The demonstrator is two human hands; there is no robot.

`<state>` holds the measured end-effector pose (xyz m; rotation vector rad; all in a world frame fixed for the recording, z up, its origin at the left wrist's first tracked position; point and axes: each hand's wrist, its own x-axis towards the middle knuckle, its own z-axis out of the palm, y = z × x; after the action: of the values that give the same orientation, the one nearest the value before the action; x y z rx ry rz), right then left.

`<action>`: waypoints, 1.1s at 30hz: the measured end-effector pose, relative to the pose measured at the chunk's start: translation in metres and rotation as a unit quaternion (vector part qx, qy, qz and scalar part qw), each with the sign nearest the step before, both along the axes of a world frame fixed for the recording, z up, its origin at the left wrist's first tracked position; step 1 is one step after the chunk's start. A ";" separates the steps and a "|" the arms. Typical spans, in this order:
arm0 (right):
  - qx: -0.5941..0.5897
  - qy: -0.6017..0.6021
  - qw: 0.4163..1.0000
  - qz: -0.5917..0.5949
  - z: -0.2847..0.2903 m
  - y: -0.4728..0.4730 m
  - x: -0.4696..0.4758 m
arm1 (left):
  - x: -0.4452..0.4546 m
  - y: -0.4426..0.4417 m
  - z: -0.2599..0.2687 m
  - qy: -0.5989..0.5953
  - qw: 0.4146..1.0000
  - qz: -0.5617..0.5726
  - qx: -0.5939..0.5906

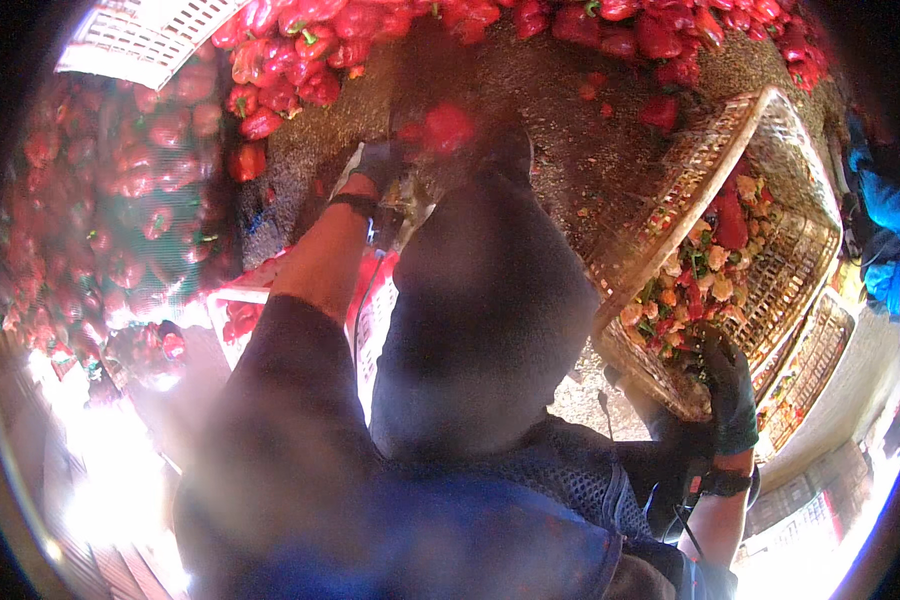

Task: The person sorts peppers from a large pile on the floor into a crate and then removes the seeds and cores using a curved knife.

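Observation:
My left hand (pixel 379 166), in a dark glove with a strap at the wrist, reaches forward beside my shoe; its fingers are blurred and I cannot tell whether it holds anything. Just past it lies a blurred red bell pepper (pixel 448 129). On the right, my right hand (pixel 729 382), in a dark green glove, is at the near edge of a tilted plastic crate (pixel 682 217). Pepper cores and scraps (pixel 709 281) lie in that crate, with a red pepper piece among them. The fingers of this hand are partly hidden against the crate and scraps.
Many red bell peppers (pixel 292 64) are heaped along the far side. Green mesh (pixel 157 262) with peppers behind it stands on the left. A white crate (pixel 154 45) is at the upper left, another crate (pixel 244 295) nearer me. More crates (pixel 810 367) lie below the tilted one.

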<state>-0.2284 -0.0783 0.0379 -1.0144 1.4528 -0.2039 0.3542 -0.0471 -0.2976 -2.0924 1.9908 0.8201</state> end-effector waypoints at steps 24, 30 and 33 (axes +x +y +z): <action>-0.315 -0.344 0.862 -0.197 0.092 -0.015 -0.095 | -0.462 -0.121 0.486 0.550 0.802 -0.187 0.137; -0.236 -0.447 0.827 -0.246 0.087 -0.017 -0.097 | -0.474 -0.113 0.459 0.698 0.700 -0.148 -0.018; -0.237 -0.434 0.831 -0.254 0.085 -0.016 -0.092 | -0.465 -0.114 0.455 0.766 0.632 -0.098 0.059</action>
<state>-0.3199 -0.0942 0.1224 -0.7146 0.7781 -1.2973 -0.1105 -0.1614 0.1570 -0.6955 2.2537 3.1725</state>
